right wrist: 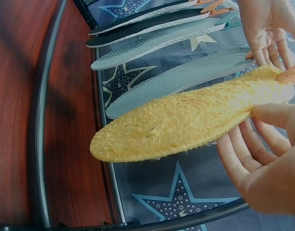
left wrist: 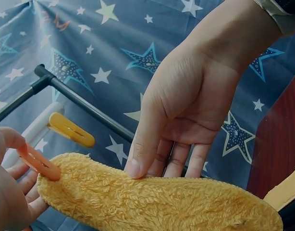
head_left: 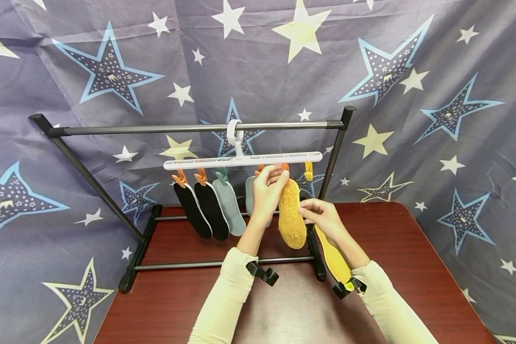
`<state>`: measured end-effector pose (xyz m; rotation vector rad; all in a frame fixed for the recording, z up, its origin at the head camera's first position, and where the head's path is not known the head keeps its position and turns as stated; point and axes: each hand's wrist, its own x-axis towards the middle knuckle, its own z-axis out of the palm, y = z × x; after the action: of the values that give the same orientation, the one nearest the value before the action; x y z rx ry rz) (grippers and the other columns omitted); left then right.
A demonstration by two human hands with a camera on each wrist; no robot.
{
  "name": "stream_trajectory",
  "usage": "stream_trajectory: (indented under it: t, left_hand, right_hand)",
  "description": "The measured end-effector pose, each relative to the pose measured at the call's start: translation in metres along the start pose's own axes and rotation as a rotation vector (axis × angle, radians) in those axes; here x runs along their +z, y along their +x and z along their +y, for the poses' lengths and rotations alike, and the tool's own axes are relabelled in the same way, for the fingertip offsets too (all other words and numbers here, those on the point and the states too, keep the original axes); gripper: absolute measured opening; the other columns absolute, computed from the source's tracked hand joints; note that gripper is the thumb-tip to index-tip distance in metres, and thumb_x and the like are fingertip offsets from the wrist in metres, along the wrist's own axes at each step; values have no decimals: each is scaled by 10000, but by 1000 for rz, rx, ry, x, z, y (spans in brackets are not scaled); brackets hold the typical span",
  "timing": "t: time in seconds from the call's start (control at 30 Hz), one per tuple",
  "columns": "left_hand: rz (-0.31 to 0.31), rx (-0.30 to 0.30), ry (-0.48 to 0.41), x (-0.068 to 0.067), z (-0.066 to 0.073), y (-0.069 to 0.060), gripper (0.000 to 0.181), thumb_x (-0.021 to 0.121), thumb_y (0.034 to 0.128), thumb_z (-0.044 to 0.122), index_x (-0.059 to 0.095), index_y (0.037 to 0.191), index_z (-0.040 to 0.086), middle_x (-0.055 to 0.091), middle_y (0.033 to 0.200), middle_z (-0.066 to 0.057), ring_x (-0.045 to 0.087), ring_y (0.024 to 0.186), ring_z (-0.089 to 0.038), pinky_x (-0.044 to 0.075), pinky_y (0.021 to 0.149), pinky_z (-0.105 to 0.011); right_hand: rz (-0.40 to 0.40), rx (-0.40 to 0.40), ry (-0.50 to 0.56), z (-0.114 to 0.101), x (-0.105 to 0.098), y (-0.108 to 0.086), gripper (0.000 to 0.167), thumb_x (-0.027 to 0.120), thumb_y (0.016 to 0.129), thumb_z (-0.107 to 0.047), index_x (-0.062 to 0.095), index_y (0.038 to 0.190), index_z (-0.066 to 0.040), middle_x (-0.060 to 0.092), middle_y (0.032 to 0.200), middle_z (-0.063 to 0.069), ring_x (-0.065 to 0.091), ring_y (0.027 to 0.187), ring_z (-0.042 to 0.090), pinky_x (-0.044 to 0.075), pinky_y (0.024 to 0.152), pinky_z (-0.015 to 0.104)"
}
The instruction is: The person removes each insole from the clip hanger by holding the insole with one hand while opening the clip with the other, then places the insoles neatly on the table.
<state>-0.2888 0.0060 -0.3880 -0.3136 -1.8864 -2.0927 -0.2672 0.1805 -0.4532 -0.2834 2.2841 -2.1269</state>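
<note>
A fuzzy yellow insole (head_left: 292, 215) hangs from the white hanger (head_left: 279, 158), its top end in an orange clip (left wrist: 39, 162). The left hand (head_left: 267, 191) pinches that orange clip at the insole's top. With thumb in front and fingers behind, the right hand (right wrist: 267, 163) holds the insole's side edge. A yellow clip (head_left: 308, 171) hangs to the right with nothing in it. Another yellow insole (head_left: 333, 255) lies below the right forearm, partly hidden by it.
Two black insoles (head_left: 192, 210) and a grey one (head_left: 230, 208) hang at the left; another grey insole (right wrist: 176, 79) hangs behind the left hand. The hanger hooks over a dark metal rack (head_left: 155, 129) standing on a red-brown table (head_left: 395, 239), before a star-patterned cloth (head_left: 258, 57).
</note>
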Motion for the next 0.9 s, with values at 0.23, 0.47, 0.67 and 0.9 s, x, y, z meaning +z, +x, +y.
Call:
stream_trajectory:
  t: [0.23,0.47,0.67,0.9]
  left_hand:
    - [14,-9,-18,2,0,0,288,702,950,134,666,1193,-18,680,1138,-190,651,979,-169,562,881,-238]
    - [22,-13,-25,3,-1,0,288,700,952,145,665,1189,-14,683,1131,-185,649,975,-157,550,858,-207]
    - [27,-15,-35,3,-1,0,297,704,949,149,665,1185,-28,678,1125,-200,644,969,-183,547,828,-194]
    - [19,-20,-21,3,-1,0,291,695,956,161,661,1193,-5,672,1132,-170,635,976,-154,552,844,-206]
  right_hand:
    - [3,-11,-13,1,0,-1,290,683,964,-50,648,1177,143,727,928,8,674,828,42,631,776,357]
    - [5,-15,-27,1,0,-1,281,684,963,-52,656,1168,138,723,925,0,664,825,38,631,807,424]
    - [10,-18,-32,3,0,0,276,689,958,-52,662,1159,135,733,941,39,675,814,40,631,813,448]
    - [11,-23,-42,2,0,0,270,694,957,-55,671,1153,129,741,958,83,674,808,42,633,795,420]
